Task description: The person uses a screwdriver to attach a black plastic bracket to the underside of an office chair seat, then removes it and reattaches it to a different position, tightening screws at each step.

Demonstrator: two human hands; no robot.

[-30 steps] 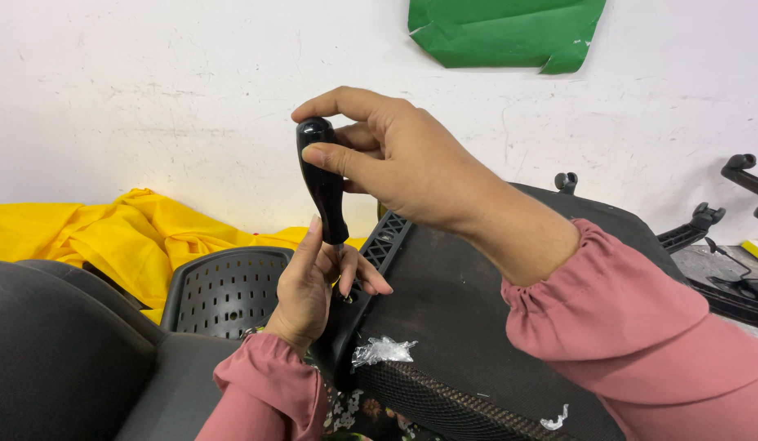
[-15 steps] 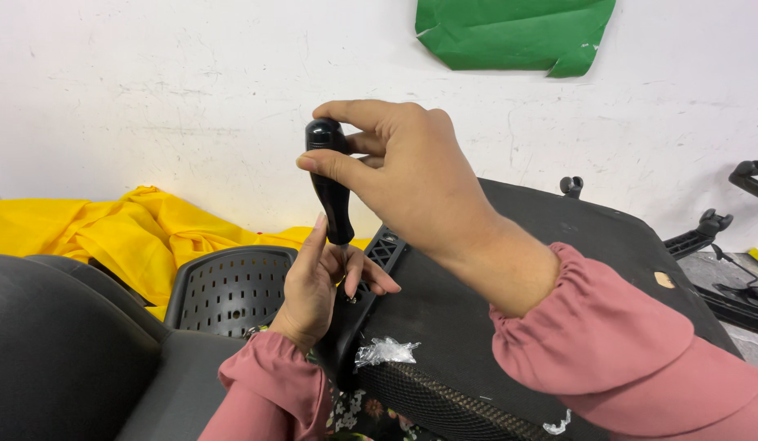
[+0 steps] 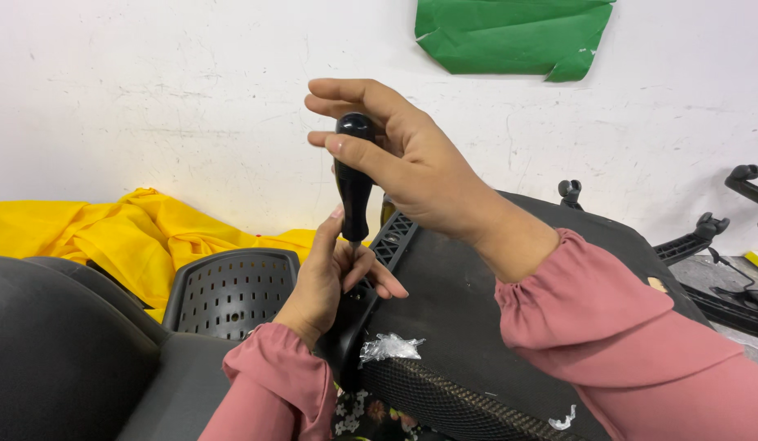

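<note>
Both arms wear long, loose sleeves of dusty pink cloth, gathered into elastic cuffs at the wrists. The left hand [image 3: 326,278] and right hand [image 3: 403,159] are bare, without rings.

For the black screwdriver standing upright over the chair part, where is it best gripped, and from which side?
Best by the rounded top of the black screwdriver's bulbous handle, coming from above and the right, as the right hand does. The tool stands near vertical, its thin shaft low between the left hand's fingers, so only the thick handle offers a sure grip for turning and pressing down.
</note>
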